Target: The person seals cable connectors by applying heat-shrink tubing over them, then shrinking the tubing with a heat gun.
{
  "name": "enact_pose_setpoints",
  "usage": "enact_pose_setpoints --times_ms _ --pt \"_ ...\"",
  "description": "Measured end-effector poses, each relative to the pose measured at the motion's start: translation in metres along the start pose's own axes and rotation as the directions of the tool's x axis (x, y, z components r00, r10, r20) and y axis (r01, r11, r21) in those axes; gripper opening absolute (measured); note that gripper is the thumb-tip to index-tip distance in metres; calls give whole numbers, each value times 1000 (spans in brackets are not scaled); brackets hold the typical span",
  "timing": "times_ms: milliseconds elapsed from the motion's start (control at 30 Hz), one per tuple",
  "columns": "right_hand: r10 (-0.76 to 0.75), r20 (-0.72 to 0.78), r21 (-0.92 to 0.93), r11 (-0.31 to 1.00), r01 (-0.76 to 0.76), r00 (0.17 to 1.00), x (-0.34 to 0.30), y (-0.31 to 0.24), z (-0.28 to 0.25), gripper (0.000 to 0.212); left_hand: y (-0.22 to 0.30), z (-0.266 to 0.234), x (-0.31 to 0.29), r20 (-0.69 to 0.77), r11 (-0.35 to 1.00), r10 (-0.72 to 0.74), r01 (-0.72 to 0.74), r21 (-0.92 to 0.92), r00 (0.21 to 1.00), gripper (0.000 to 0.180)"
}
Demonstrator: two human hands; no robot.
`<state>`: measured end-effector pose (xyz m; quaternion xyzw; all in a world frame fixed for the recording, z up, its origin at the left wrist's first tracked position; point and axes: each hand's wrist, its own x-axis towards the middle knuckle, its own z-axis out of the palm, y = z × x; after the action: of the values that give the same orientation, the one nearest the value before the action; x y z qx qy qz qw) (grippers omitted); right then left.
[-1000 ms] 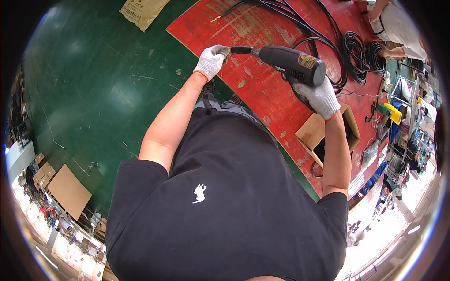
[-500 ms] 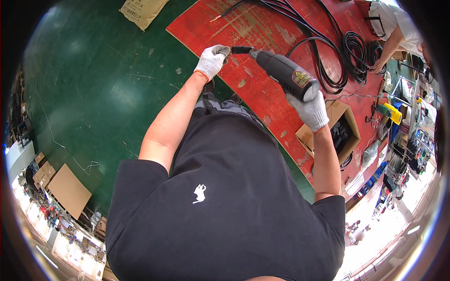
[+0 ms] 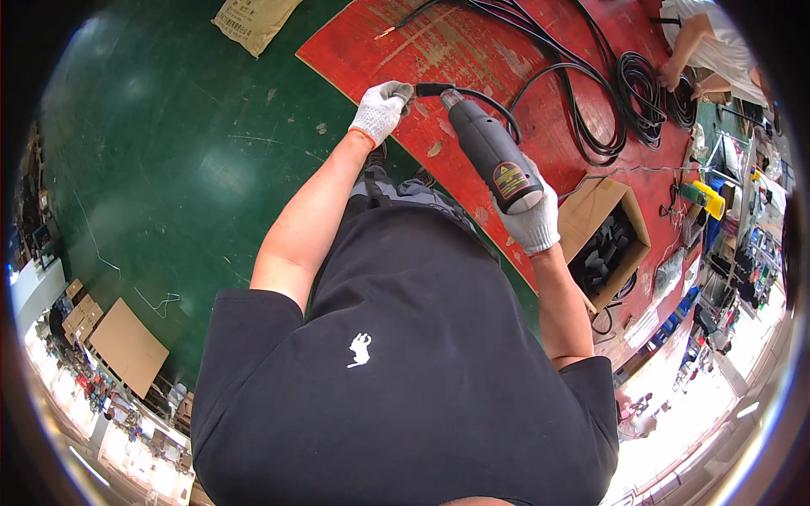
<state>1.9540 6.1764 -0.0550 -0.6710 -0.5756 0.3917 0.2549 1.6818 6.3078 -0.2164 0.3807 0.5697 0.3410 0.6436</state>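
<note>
My left hand point(image 3: 381, 110), in a white knit glove, is closed around the end of a black cable point(image 3: 432, 89) held out in front of me. My right hand point(image 3: 533, 221), also gloved, grips the handle of a dark heat gun point(image 3: 491, 153). The gun's metal nozzle points at the cable end just right of my left hand. The cable runs away over a red board point(image 3: 472, 51) on the floor, towards black cable coils point(image 3: 641, 101).
An open cardboard box point(image 3: 609, 240) with dark parts stands by my right arm. Another person point(image 3: 704, 42) crouches at the coils, top right. A sack point(image 3: 253, 21) lies on the green floor point(image 3: 169, 169). Cluttered shelves line the right edge, flat cardboard point(image 3: 126, 346) lower left.
My right hand has swung the heat gun from lying across to pointing up and left, its nozzle closing in on the cable end. My left hand has stayed in place.
</note>
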Motion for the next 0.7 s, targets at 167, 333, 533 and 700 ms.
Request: enact_pose_setpoints --times_ms 167,333,533,700 --pt "-78 7 -141 987 78 997 -4 -5 2 71 1 0 2 9 999 -31 31 9 999 30" --pt "-83 -19 -164 983 78 996 -8 0 4 72 0 -2 2 6 1000 -21 21 -8 1000 31" --pt "-70 -48 -182 981 60 996 -9 -3 3 71 1 -2 -1 -1 999 -21 21 -35 1000 31" --pt "-96 -46 -188 978 86 994 -7 -2 7 70 1 -1 -1 -2 998 -23 23 -55 1000 31"
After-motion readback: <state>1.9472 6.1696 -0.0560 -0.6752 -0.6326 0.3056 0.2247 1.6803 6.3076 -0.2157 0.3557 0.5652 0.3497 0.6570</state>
